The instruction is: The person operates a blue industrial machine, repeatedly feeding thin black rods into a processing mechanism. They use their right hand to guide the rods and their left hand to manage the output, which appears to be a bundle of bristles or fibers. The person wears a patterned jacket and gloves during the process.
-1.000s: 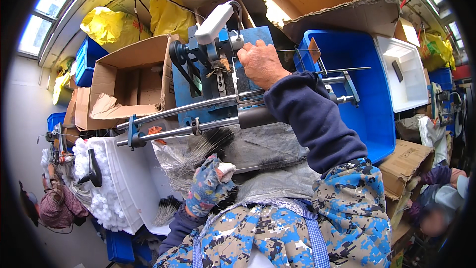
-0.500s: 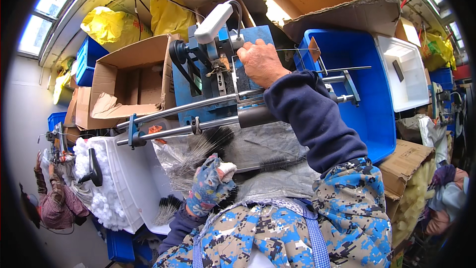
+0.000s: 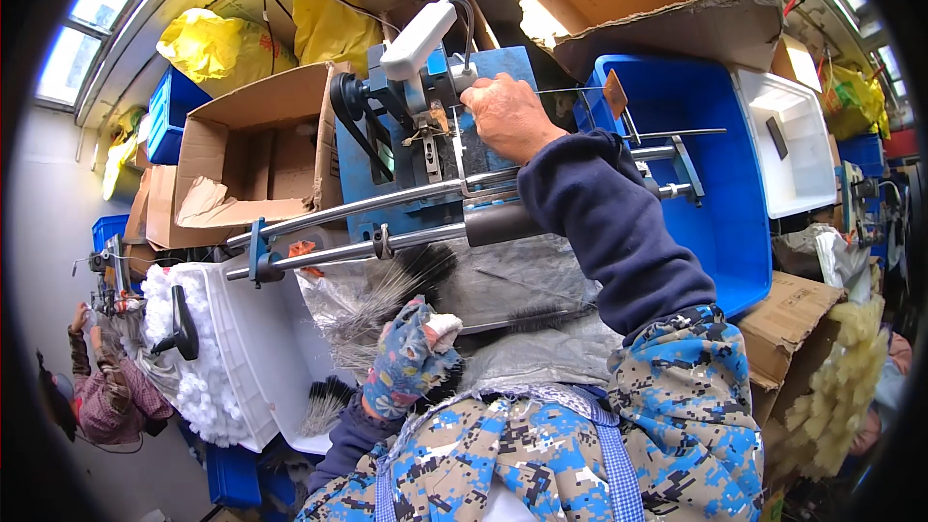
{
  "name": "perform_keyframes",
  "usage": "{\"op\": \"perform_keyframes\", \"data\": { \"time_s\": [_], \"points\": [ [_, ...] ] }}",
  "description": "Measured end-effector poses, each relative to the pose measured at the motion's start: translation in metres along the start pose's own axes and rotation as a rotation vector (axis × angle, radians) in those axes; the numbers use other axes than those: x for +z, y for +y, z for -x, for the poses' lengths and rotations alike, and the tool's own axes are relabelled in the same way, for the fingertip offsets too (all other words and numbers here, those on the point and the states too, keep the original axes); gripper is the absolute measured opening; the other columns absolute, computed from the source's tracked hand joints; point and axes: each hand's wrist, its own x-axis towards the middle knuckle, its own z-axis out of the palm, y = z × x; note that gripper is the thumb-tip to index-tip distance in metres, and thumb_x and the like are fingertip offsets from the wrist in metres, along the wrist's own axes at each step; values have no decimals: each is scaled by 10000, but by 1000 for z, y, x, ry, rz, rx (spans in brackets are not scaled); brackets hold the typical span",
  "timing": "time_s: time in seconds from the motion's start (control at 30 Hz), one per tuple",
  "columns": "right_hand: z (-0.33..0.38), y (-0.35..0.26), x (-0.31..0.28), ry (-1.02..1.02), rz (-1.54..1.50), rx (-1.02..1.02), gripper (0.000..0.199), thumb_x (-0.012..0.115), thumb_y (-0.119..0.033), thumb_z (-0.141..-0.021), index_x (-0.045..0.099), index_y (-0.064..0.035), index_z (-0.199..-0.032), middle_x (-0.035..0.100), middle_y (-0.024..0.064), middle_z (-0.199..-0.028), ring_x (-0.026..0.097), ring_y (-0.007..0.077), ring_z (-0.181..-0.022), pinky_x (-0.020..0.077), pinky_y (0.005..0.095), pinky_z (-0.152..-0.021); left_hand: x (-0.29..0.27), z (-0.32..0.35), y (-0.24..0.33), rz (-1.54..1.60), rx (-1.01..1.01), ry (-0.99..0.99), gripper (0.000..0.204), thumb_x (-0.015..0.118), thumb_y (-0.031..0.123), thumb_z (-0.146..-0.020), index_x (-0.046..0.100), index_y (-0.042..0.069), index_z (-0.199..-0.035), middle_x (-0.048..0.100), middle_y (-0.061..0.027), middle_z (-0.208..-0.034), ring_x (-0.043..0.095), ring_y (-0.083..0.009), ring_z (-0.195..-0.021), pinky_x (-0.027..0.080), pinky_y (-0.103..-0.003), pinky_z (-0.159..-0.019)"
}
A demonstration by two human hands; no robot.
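My left hand (image 3: 408,360), in a floral glove with a white wrapped fingertip, rests curled low over my lap. Dark bristles show beside it, but what its fingers hold is hidden. Just beyond lies a bundle of black brushes (image 3: 418,275) with thin wire stems. My bare right hand (image 3: 509,118) is closed at the blue machine (image 3: 365,159), next to its grey cylindrical part. From behind that hand a thin wire runs right toward a small brown plate (image 3: 615,95); whether the fingers pinch it cannot be seen. Two steel rods (image 3: 358,251) cross in front of the machine.
An open cardboard box (image 3: 253,159) stands left of the machine, a large blue bin (image 3: 730,222) right of it. White fluffy pieces (image 3: 193,377) heap beside a white crate (image 3: 237,358). Pale brushes (image 3: 841,387) lie at lower right. Another person (image 3: 121,396) works at far left.
My right hand has shifted very slightly at the machine, and the small brown plate at right has changed its tilt. My left hand stays nearly in place.
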Motion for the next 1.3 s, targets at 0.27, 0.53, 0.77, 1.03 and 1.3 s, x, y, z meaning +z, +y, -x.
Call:
{"op": "perform_keyframes", "data": {
  "time_s": [0.27, 0.53, 0.77, 1.03, 1.3],
  "points": [
    [15, -2, -15, 27, 200, 159, 226, 584, -151, -747, 630, -38, -938, 552, 134, -1118, 465, 298, -1065, 325, 465, -875, -5, -1, 0, 44, 54, 15, 285, 665, -43, -671, 624, 85, -922, 632, -89, -774, 612, -275, -640, 492, -345, -671],
    [59, -6, -33, -36, 174, 132, 495, 685, -293, -753, 545, 31, -1101, 343, 213, -1269, 405, 347, -1137, 398, 453, -879, -5, -8, 8, 39, 64, -57, 294, 691, -5, -687, 623, 94, -956, 628, -89, -774, 613, -307, -701, 482, -414, -788],
    [57, -12, -29, -91, 41, 198, 580, 624, -274, -806, 427, 71, -1229, 416, 232, -1129, 570, 378, -921, 481, 411, -796, 5, 6, 2, 78, 50, 12, 305, 696, -11, -663, 621, 117, -930, 635, -73, -769, 618, -290, -696, 452, -411, -873],
    [36, -51, 6, -37, 104, 133, 488, 601, -282, -794, 468, 68, -1107, 480, 197, -1020, 605, 302, -792, 521, 402, -626, -9, -9, 15, 79, 103, 10, 277, 631, -40, -690, 617, 119, -915, 601, -25, -682, 579, -229, -584, 468, -366, -808],
    [34, -47, 0, -47, 41, 50, 615, 623, -282, -796, 404, 124, -1202, 504, 243, -986, 621, 328, -725, 519, 366, -657, -16, 10, 3, 40, 0, -26, 283, 660, -44, -675, 629, 97, -918, 621, -50, -720, 608, -219, -633, 472, -319, -609]
  ]
}}
